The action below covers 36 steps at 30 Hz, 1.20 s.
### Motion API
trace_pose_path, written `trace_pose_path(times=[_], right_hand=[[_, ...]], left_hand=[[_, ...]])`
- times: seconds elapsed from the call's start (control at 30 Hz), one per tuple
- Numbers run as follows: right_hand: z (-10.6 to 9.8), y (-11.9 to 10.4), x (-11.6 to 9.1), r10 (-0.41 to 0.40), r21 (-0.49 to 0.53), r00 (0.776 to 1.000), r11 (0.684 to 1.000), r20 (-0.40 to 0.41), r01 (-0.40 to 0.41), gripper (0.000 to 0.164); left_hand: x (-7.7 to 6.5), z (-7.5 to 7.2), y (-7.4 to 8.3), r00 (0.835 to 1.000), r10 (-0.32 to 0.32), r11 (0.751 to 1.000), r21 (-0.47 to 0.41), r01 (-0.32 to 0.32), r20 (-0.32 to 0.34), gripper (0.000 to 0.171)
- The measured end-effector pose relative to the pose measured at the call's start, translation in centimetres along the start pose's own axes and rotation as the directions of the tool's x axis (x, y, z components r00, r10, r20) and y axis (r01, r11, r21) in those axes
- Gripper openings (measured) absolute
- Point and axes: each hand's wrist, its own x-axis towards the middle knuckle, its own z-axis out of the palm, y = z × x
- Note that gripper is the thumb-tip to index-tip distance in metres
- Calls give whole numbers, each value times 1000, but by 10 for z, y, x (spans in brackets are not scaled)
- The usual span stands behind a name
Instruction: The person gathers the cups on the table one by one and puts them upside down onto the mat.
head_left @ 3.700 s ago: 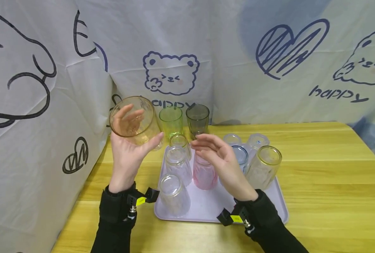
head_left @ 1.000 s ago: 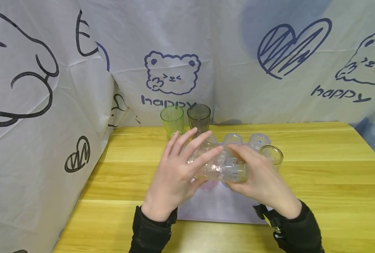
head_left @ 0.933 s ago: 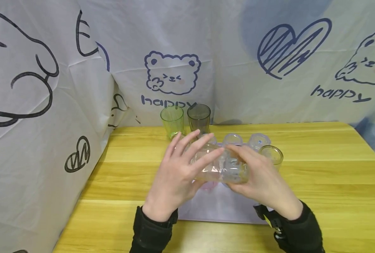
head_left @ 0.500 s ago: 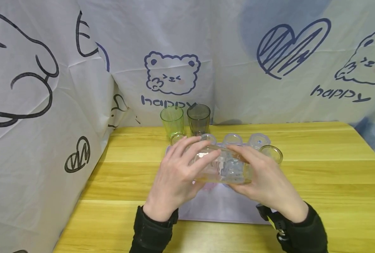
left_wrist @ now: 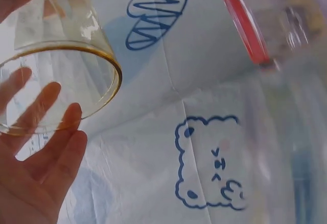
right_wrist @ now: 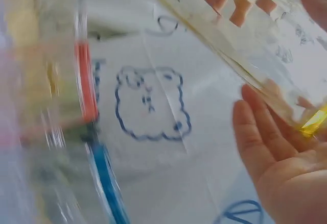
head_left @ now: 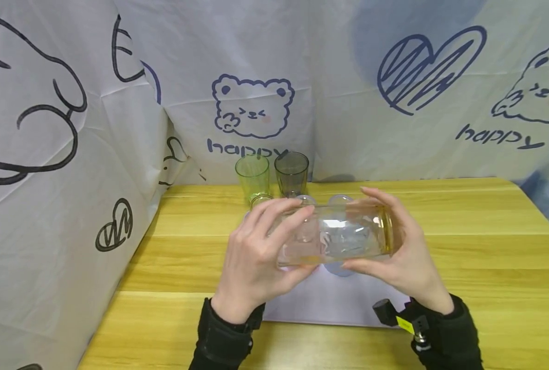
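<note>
A clear drinking glass with an amber rim (head_left: pixel 348 236) is held sideways above the tray, rim to the right. My left hand (head_left: pixel 256 252) grips its base end, fingers over the top and thumb below. My right hand (head_left: pixel 408 252) is spread around the rim end, fingers mostly straight, with the thumb under the glass. In the left wrist view, the right hand's fingers (left_wrist: pixel 66 168) show at the amber rim (left_wrist: pixel 110 60). The right wrist view shows the right palm (right_wrist: pixel 301 183) beside the rim; contact there is hard to tell.
Beneath the hands is a pale purple tray (head_left: pixel 321 303), its upturned glasses largely hidden. A green glass (head_left: pixel 253 177) and a dark grey glass (head_left: pixel 291 172) stand behind it. The wooden table (head_left: pixel 478 246) meets a white printed cloth (head_left: pixel 339 103).
An amber glass was in my left hand at first; later both hands hold a glass sideways. Since half a second ago, my right hand has slid right and spread, uncovering the amber rim.
</note>
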Motion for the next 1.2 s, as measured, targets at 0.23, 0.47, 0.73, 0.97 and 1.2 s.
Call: trace_pose_path(times=[0.23, 0.47, 0.73, 0.97, 1.2], right_hand=[[15, 6, 1, -51, 555, 996, 828, -67, 80, 85], [31, 8, 1, 28, 778, 997, 627, -75, 41, 54], [31, 7, 0, 77, 812, 994, 583, -83, 23, 47], [29, 8, 1, 88, 765, 995, 644, -52, -17, 49], [24, 15, 3, -56, 632, 996, 775, 67, 1, 55]], left_hand=[[1, 9, 13, 998, -51, 994, -96, 48, -28, 89], [-1, 20, 27, 987, -142, 977, -148, 152, 76, 93], [-1, 20, 30, 978, -162, 975, -133, 179, 131, 94], [-2, 5, 19, 951, -170, 954, -200, 225, 257, 85], [-7, -12, -4, 939, -221, 939, -205, 278, 262, 45]])
